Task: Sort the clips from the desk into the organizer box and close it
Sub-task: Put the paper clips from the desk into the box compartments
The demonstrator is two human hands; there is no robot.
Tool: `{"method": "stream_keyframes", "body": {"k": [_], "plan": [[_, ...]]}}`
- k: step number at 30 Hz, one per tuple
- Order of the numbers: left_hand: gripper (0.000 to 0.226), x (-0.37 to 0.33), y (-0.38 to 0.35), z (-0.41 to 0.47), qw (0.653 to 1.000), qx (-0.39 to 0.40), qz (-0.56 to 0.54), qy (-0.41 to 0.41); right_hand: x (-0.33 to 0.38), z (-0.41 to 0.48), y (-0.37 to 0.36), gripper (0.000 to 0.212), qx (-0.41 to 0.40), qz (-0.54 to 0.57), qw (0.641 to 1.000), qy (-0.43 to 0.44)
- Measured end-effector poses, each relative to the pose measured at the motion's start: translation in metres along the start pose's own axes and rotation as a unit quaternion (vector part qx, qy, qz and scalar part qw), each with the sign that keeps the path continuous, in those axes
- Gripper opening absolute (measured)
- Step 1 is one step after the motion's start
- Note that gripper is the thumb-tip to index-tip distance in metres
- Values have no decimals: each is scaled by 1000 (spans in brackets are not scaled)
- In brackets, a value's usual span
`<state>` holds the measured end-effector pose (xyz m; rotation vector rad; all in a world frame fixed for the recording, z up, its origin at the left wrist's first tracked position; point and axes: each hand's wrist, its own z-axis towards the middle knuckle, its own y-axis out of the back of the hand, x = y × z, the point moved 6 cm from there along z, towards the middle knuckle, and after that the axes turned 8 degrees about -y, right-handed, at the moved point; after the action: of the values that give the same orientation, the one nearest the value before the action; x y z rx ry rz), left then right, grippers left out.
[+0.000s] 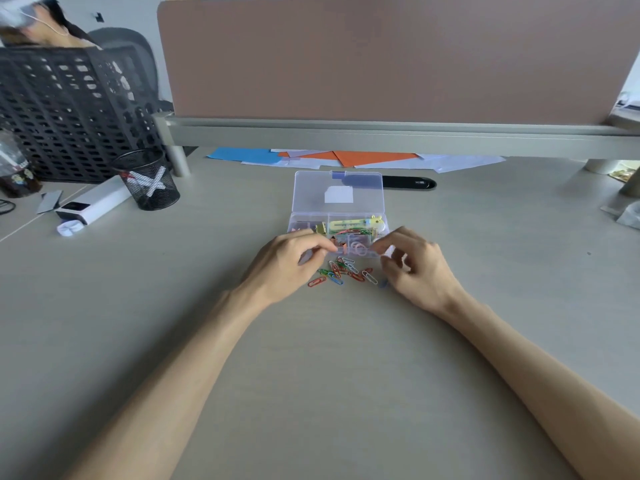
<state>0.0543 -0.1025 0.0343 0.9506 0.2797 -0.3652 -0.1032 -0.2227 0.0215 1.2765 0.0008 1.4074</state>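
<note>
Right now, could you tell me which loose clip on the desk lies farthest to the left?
The red clip, lying by itself close to the left hand; the other clips all lie further right.

organizer box (337, 188): clear glossy plastic
clips (341, 271): coloured coated wire
desk (346, 375): smooth matt laminate
pen cup (147, 180): black mesh

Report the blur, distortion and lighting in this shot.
Head view: the right hand is smeared by motion at its fingers, while the paper clips beside it look sharp. In the same view the wide lens bows the grey rail. The light is soft and even, with a faint shadow under the left hand and no harsh glare on the box lid.
</note>
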Motion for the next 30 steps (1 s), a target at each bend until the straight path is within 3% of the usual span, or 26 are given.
{"method": "stream_keyframes", "body": {"k": [6,10,15,21,30], "plan": [[11,13,-3,-29,999,21,4,50,-3,-12,-5,28,62,-31,997,-21],[20,15,-10,-27,998,45,5,53,-6,-9,-7,15,95,-35,993,-54],[26,16,-19,-22,997,51,18,51,2,-5,-17,30,100,-72,992,-18],[37,17,-23,-18,996,62,30,56,14,0,-27,25,113,-98,989,20],[16,19,-24,-20,998,37,-15,58,17,4,-26,11,135,-29,990,-8]]}}
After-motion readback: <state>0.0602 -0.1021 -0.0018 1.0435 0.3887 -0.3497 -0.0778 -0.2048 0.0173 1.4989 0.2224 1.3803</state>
